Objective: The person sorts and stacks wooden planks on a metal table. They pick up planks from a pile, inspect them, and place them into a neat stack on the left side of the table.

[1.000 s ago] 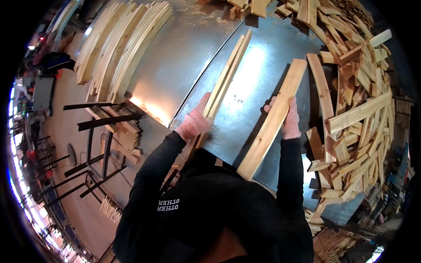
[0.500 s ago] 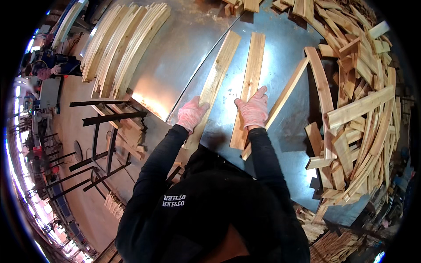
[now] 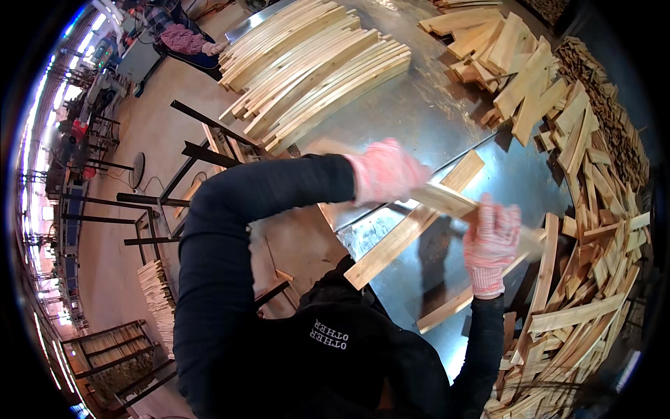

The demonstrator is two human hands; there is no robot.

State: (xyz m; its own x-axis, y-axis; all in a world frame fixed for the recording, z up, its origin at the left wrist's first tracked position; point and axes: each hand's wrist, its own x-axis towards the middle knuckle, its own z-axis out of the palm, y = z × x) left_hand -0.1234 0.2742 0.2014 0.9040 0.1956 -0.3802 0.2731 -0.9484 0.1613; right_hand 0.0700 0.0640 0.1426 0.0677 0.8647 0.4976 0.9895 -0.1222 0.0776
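Observation:
Both of my hands wear pink-and-white knit gloves. My left hand [image 3: 385, 171] grips the left end of a short pale wooden slat [image 3: 447, 202]. My right hand [image 3: 492, 241] is closed around the same slat further right, and its far end is blurred. The slat is held crosswise above a shiny metal table [image 3: 433, 112]. Under it a longer slat [image 3: 408, 230] lies diagonally on the table. Another slat [image 3: 453, 304] lies below my right wrist, partly hidden by my sleeve.
A big stack of long curved slats [image 3: 314, 70] covers the table's far left. Loose short slats [image 3: 586, 230] are heaped along the right side and at the back [image 3: 509, 56]. Black metal racks [image 3: 188, 153] and a floor stack of wood [image 3: 157, 293] stand left. Another person [image 3: 185, 38] sits far back left.
My hands were pressing two slats flat on the table. Now both are raised and hold one short slat crosswise. The view has swung left and closer.

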